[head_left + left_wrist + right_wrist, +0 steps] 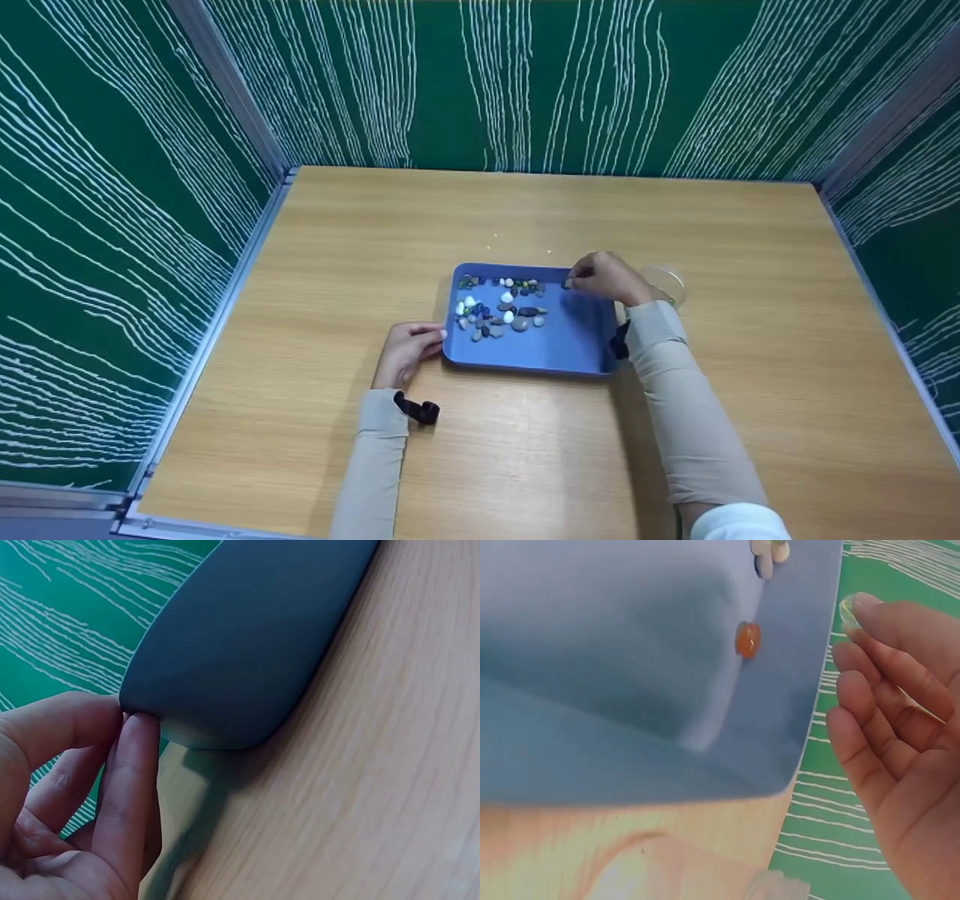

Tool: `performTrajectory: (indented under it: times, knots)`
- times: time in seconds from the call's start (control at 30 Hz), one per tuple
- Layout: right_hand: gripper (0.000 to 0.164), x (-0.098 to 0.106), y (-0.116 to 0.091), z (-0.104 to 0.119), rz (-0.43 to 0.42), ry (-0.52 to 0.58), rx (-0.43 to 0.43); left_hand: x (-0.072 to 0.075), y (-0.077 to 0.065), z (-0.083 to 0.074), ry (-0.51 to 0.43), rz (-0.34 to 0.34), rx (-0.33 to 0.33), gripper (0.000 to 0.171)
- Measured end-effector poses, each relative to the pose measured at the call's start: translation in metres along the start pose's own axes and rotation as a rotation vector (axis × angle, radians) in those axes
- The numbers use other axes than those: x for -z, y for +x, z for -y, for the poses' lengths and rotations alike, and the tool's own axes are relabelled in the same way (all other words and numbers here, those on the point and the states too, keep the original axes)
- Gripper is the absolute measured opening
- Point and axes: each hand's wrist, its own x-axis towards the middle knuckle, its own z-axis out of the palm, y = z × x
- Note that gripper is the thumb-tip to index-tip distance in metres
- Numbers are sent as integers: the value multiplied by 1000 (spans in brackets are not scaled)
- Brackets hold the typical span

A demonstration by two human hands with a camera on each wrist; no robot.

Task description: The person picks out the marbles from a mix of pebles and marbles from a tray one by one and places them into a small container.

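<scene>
A blue tray [566, 349] lies on the table, with stones and glass marbles [480, 309] over its left half. My left hand [407, 349] is at its left side; the left wrist view shows the thumb and a finger pinching the tray's rim [247, 637]. Above the tray's far right part is my right hand [609, 277]. Between its thumb and index finger it pinches a clear glass marble [847, 613] with a yellow-green tint, beside the tray's edge in the right wrist view. An orange stone [748, 640] sits inside the tray near that wall.
A clear round container [681, 283] stands right of the tray, partly behind the right wrist. Tiny pale bits [495, 235] dot the wooden table [375, 225] beyond the tray. Green panels [435, 90] with white lines enclose the table at the back and sides.
</scene>
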Motion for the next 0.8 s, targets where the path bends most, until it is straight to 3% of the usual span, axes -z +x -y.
performTrajectory:
  times: [0.8]
  knots:
    - [23, 27, -26, -31, -32, -13, -63, -1, -2, -2, 22, -10, 20, 25]
